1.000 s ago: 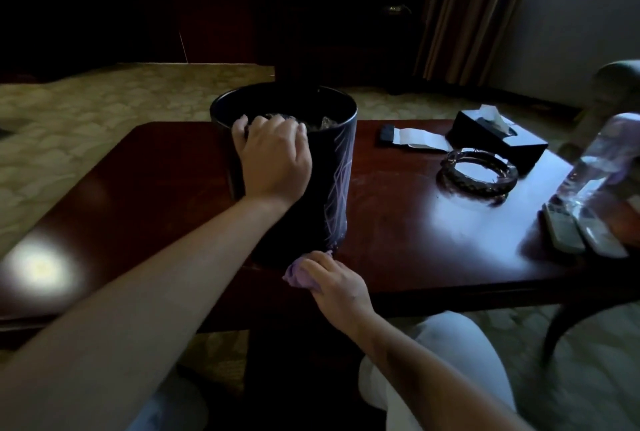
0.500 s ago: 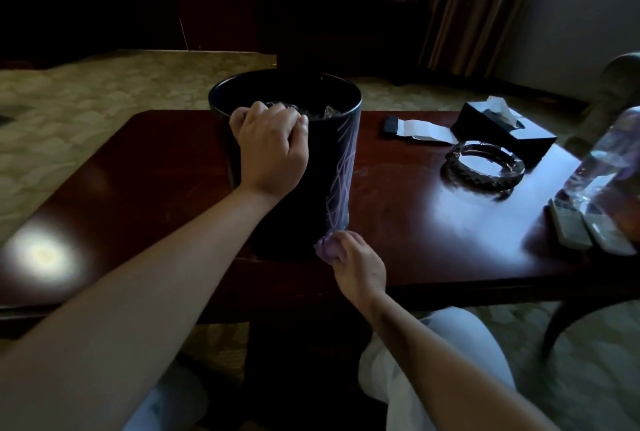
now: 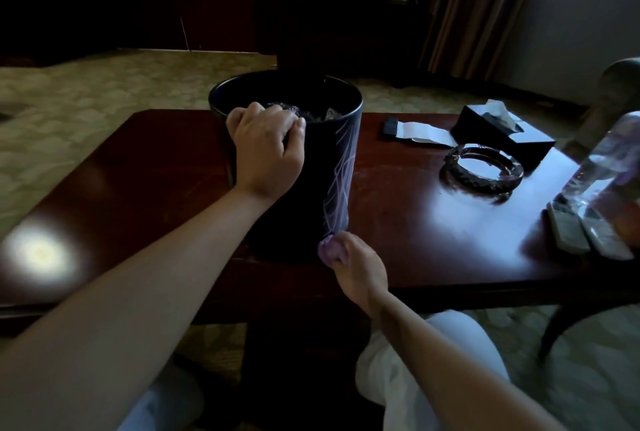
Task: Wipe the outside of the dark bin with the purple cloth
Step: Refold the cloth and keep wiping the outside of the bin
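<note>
Purple cloth (image 3: 327, 249), bunched small, is clamped in my right hand (image 3: 356, 266) and pressed to the foot of the dark bin (image 3: 322, 167), low on its right side, just where the wall meets the table. A second ago the cloth was at the near front of the base; half a second ago it had slid rightward; now it sits a little further round to the right. Judgement: the sweep is travelling round the bottom band of the wall, front towards right, so the near lower face is probably covered and the far side and upper wall remain.

My left hand (image 3: 266, 150) is closed over the near rim of the bin, fingers hooked inside, steadying it. It has stayed on that spot across all three views. The bin stands upright on the dark red wooden table (image 3: 433, 222), near its front edge. Crumpled clear plastic shows inside.

Edges: the front table edge runs just behind my right wrist, so there is little room for pulling the bin nearer. Open polished wood lies to the right of the bin before the glass ashtray (image 3: 483, 169); room enough to carry the cloth on round. Beyond it are a black tissue box (image 3: 505, 129) and a flat dark item with white paper (image 3: 415, 129). Far right: a clear plastic bottle (image 3: 602, 167) and two remotes (image 3: 585, 234), well apart from the bin. Left of the bin the tabletop is bare.
</note>
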